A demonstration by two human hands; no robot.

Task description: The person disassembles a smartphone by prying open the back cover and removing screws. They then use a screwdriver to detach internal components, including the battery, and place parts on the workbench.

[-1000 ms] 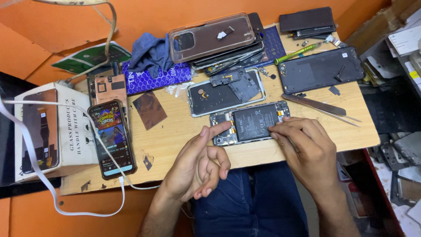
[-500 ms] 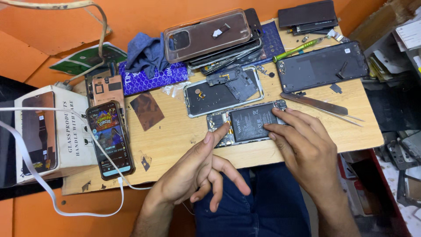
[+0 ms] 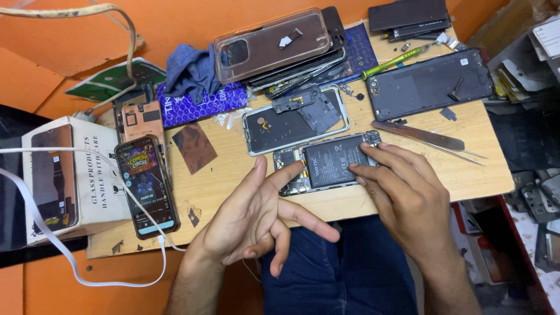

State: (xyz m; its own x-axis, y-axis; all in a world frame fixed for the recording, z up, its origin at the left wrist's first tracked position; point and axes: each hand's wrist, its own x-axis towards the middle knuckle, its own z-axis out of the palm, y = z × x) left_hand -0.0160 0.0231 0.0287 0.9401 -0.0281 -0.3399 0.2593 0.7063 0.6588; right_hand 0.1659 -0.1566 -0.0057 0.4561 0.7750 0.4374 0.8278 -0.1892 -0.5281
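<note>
Both hands on opened phone, seemingly near table edge.

Black battery; blue cloth; purple patterned box; wood-tan bench; orange wall.

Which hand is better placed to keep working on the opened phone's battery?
Probably the right hand: its fingertips rest on the battery of the opened phone. The left hand touches only the phone's left end, other fingers splayed off the table edge.
</note>
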